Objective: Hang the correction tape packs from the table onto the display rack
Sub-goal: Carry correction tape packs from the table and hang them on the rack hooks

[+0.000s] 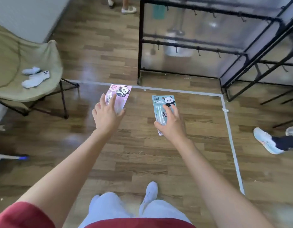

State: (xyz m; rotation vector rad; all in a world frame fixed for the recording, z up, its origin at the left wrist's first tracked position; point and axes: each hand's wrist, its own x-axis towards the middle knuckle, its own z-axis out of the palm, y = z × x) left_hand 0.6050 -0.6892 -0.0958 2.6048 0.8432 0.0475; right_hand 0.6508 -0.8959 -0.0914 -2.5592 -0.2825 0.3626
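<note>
Head view: the left hand [106,116] pinches a pink correction tape pack [121,92], the right hand [172,125] a teal pack [159,102], both held short of the display rack [140,46]. Each pack's top hole should meet a free hook [198,52] squarely.

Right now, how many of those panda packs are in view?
2: the pink pack in the left hand, the blue pack in the right hand. Others may be out of frame.

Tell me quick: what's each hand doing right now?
Left hand: holds the pink pack.
Right hand: holds the blue pack.
</note>
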